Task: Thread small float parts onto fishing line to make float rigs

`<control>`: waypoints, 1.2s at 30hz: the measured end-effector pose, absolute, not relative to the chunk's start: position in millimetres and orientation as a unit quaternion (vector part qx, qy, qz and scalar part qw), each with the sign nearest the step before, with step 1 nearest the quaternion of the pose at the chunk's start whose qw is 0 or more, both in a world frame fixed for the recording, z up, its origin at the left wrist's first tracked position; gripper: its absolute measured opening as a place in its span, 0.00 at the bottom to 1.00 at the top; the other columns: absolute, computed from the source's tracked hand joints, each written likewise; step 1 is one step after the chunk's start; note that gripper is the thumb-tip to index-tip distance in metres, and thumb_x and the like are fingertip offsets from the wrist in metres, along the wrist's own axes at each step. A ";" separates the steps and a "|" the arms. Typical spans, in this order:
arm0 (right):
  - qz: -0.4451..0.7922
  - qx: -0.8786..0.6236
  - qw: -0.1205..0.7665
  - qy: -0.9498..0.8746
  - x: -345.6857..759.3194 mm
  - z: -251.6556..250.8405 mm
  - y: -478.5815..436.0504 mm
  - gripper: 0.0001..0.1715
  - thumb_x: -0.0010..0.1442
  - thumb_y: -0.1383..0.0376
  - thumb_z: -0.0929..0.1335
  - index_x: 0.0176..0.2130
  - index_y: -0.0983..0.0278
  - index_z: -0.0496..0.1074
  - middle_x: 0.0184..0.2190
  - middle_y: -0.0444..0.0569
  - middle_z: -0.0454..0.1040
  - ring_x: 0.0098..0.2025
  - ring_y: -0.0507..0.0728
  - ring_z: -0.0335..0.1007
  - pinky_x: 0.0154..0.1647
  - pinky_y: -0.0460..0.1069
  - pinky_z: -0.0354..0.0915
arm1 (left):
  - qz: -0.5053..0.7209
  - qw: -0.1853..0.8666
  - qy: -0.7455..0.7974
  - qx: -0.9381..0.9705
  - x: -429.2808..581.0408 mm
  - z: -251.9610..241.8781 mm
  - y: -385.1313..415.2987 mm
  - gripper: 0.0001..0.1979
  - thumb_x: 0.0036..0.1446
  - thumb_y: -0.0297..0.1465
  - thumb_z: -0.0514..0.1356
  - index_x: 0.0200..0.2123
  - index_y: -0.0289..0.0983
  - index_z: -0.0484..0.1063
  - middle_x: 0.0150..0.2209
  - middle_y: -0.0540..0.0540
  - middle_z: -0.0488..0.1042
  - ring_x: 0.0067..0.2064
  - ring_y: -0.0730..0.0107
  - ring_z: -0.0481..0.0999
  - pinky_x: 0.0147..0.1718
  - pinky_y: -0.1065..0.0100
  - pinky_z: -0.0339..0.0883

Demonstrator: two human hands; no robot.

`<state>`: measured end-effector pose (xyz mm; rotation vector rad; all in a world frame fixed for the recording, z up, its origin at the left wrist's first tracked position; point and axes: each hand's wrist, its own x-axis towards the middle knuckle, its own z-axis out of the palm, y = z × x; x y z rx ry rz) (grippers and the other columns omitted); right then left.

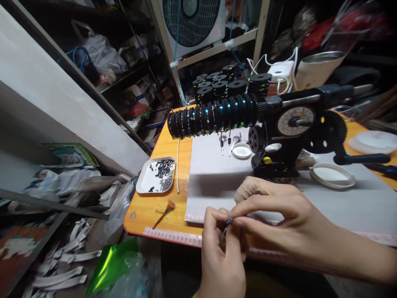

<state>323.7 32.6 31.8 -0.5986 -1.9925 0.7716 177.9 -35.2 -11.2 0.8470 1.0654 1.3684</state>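
My left hand (221, 256) and my right hand (273, 213) meet at the near edge of the orange table (161, 198). Both pinch one tiny dark bead-like piece (229, 220) between their fingertips; what it is I cannot make out. A thin strand seems to hang from it. Behind the hands stands a black hand-crank winder (294, 128) with a dial and a row of black spools (214, 118) on its shaft. A white tray (156, 176) holding several small black pieces lies to the left.
A grey mat (217, 174) covers the table's middle. Loose black spools (223, 85) are stacked at the back, near a white power strip (281, 70). White lids (332, 175) lie right. A fan (192, 20), shelves and floor clutter surround the table.
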 end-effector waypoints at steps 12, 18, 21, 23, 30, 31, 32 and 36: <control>0.273 -0.242 0.426 -0.828 324.1 31.3 31.6 0.08 0.64 0.74 0.69 0.38 0.65 0.78 0.32 0.48 0.73 0.35 0.50 0.70 0.34 0.43 0.66 | 0.722 0.429 0.357 0.409 176.5 -22.2 -34.8 0.07 0.72 0.31 0.55 0.38 0.43 0.69 0.26 0.54 0.65 0.28 0.75 0.63 0.26 0.77 0.60; 0.203 -0.230 0.376 -0.874 324.5 26.7 35.0 0.07 0.65 0.72 0.69 0.39 0.65 0.78 0.33 0.49 0.74 0.35 0.53 0.67 0.35 0.48 0.62 | 0.734 0.322 0.341 0.491 165.8 -20.8 -31.1 0.06 0.71 0.27 0.54 0.43 0.43 0.69 0.27 0.53 0.63 0.27 0.75 0.64 0.25 0.77 0.61; 0.196 -0.233 0.364 -0.880 324.3 25.9 34.7 0.07 0.65 0.72 0.68 0.39 0.65 0.78 0.33 0.49 0.74 0.35 0.53 0.66 0.35 0.49 0.61 | 0.727 0.308 0.349 0.506 165.7 -22.0 -32.1 0.06 0.71 0.26 0.53 0.43 0.42 0.69 0.27 0.53 0.63 0.28 0.74 0.65 0.27 0.76 0.62; 0.195 -0.232 0.362 -0.882 324.7 26.5 34.4 0.08 0.66 0.72 0.68 0.39 0.65 0.78 0.33 0.49 0.74 0.35 0.53 0.66 0.36 0.49 0.61 | 0.721 0.306 0.351 0.514 166.5 -23.3 -32.3 0.06 0.71 0.26 0.53 0.43 0.42 0.69 0.27 0.53 0.63 0.29 0.74 0.65 0.27 0.76 0.63; 0.195 -0.229 0.351 -0.887 327.1 28.7 34.1 0.08 0.67 0.71 0.67 0.39 0.64 0.77 0.33 0.49 0.74 0.35 0.54 0.66 0.36 0.48 0.61 | 0.709 0.302 0.359 0.527 167.3 -25.0 -30.8 0.07 0.71 0.26 0.53 0.43 0.42 0.68 0.28 0.53 0.63 0.29 0.74 0.66 0.29 0.76 0.64; 0.194 -0.227 0.352 -0.887 327.3 28.7 33.9 0.08 0.67 0.71 0.67 0.39 0.65 0.77 0.33 0.50 0.74 0.35 0.54 0.66 0.36 0.48 0.61 | 0.707 0.301 0.362 0.527 167.2 -25.2 -31.1 0.07 0.71 0.25 0.53 0.43 0.42 0.68 0.28 0.53 0.63 0.29 0.74 0.66 0.29 0.76 0.64; 0.194 -0.225 0.354 -0.887 327.6 28.7 33.7 0.08 0.67 0.71 0.67 0.39 0.65 0.77 0.33 0.50 0.74 0.35 0.54 0.66 0.36 0.48 0.61 | 0.706 0.301 0.367 0.526 167.1 -25.4 -31.5 0.07 0.71 0.25 0.53 0.43 0.42 0.68 0.28 0.53 0.63 0.29 0.74 0.66 0.29 0.76 0.64; 0.196 -0.221 0.359 -0.885 327.9 28.7 34.0 0.08 0.67 0.72 0.67 0.39 0.65 0.77 0.33 0.50 0.74 0.35 0.53 0.66 0.35 0.48 0.61 | 0.700 0.303 0.376 0.526 166.3 -25.1 -32.5 0.07 0.71 0.25 0.53 0.42 0.42 0.69 0.27 0.53 0.63 0.29 0.74 0.67 0.30 0.75 0.65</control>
